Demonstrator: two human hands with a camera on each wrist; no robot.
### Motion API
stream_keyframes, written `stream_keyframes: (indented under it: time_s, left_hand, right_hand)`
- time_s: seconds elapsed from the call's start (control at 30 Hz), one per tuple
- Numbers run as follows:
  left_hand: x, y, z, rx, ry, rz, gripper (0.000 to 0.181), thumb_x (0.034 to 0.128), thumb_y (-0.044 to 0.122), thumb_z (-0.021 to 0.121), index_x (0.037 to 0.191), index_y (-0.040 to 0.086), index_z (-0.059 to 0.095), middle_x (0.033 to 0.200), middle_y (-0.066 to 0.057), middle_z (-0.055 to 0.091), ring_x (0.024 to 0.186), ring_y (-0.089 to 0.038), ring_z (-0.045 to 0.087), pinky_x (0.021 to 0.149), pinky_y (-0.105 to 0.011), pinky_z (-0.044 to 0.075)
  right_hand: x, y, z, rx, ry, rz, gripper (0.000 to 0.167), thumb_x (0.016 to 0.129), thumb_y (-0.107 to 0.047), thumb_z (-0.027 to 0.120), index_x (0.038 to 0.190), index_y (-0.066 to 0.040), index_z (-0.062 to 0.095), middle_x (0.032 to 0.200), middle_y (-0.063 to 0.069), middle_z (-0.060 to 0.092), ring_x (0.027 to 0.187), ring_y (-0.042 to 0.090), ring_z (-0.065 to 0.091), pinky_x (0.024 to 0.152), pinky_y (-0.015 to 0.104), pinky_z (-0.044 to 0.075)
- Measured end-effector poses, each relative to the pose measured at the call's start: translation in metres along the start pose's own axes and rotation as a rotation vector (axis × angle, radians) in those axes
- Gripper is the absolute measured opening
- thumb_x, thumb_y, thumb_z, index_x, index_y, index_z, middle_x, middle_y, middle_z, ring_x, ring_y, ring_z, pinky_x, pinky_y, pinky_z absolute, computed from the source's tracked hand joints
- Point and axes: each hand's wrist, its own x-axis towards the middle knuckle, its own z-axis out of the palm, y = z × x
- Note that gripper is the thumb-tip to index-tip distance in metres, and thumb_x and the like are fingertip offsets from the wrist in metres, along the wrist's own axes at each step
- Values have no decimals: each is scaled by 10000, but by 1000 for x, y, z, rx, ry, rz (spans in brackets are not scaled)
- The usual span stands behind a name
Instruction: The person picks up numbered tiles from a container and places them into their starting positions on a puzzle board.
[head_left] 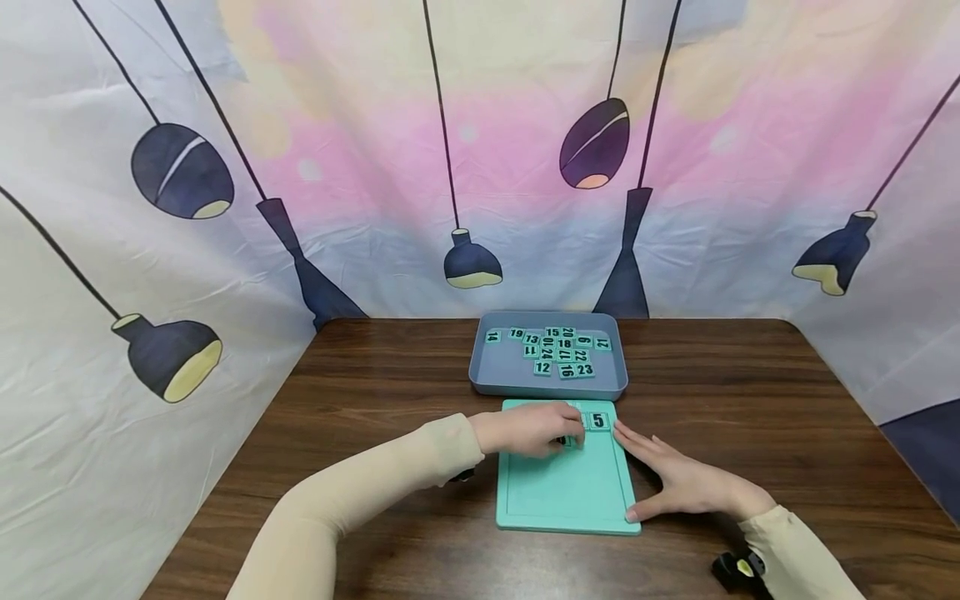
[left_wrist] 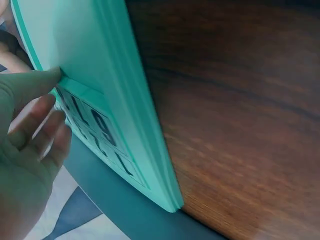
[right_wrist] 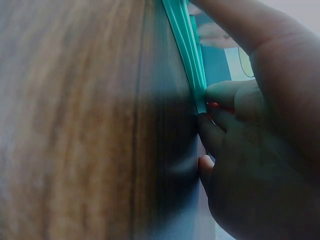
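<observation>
While the left hand (head_left: 531,429) bends its fingers down to the tiles (left_wrist: 102,125) on the board (head_left: 564,493), whether it pinches one I cannot tell. Flat on the table (head_left: 390,375), the board has the tray (head_left: 497,372) just beyond it, more numbers (head_left: 565,343) scattered inside. Tile 5 (head_left: 598,421) lies near the board's upper right corner. Spread wide, the right hand (head_left: 686,481) touches the right edge with thumb and fingers.

Both sleeves (head_left: 375,475) long, plain and cream; beside the right cuff (head_left: 767,535), a black wrist-worn device (head_left: 727,572) bearing a yellow-green patch (head_left: 744,568).
</observation>
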Motion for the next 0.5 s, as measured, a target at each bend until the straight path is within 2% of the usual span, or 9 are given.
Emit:
stream_keyframes:
  time_s: [0.2, 0.27, 0.37, 0.5]
  left_hand:
    - [-11, -5, 3, 17, 43, -190, 477, 945, 393, 721, 1333, 135, 618, 1246, -5, 582, 1098, -115, 546, 927, -216, 456]
    - [-16, -6, 4, 12, 45, -235, 518, 941, 442, 709, 1347, 135, 614, 1259, -11, 574, 1107, -121, 546, 917, -223, 465]
    - [-20, -5, 6, -2, 39, -264, 535, 947, 467, 689, 1360, 135, 618, 1286, -21, 566, 1142, -135, 550, 912, -221, 474]
    - [-23, -4, 5, -15, 36, -269, 527, 956, 461, 679, 1369, 138, 621, 1312, -28, 563, 1177, -148, 548, 923, -222, 478]
  right_hand:
    - [0, -1, 0, 8, -5, 14, 1116, 842, -483, 793, 1608, -13, 132, 1663, 226, 41, 1457, 580, 0, 1080, 771, 45]
    - [0, -1, -1, 10, -4, 17, 1115, 841, -483, 793, 1609, -18, 132, 1665, 221, 40, 1459, 577, -2, 1082, 769, 43]
    - [0, -1, -1, 11, -7, 19, 1115, 842, -490, 789, 1611, -22, 131, 1666, 219, 37, 1460, 575, 0, 1084, 766, 40]
    - [0, 0, -1, 14, -9, 22, 1115, 842, -491, 788, 1612, -26, 129, 1665, 221, 37, 1456, 583, -7, 1081, 770, 41]
